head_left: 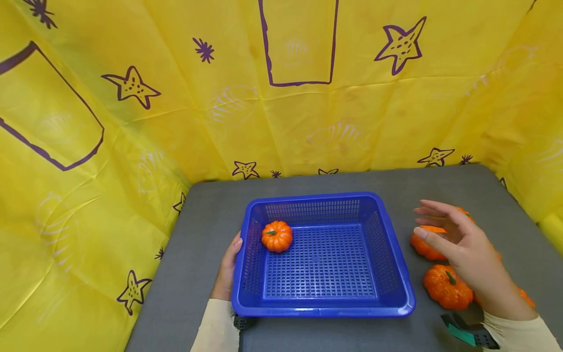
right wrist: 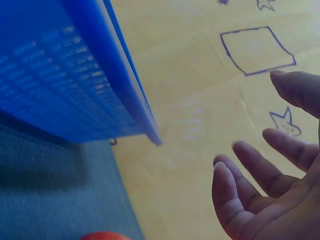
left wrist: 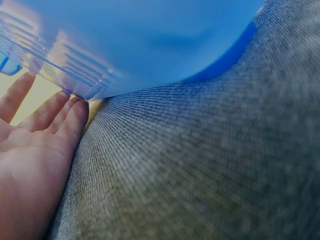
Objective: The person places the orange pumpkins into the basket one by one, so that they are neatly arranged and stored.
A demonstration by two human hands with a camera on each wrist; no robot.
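Note:
A blue plastic basket with slotted walls sits on the grey table, and one small orange pumpkin lies inside it at the left. My left hand is at the basket's left side. In the left wrist view, its extended fingers touch the basket's outer wall. To the right of the basket, my right hand hovers over several orange pumpkins, its fingers spread and loosely bent with nothing between them. The nearest pumpkin has a green stem; others are partly hidden behind that hand and forearm.
The grey table extends on both sides of the basket. Yellow cloth printed with starfish and fish hangs behind it and along both sides. Dark straps circle the wrists over cream sleeves.

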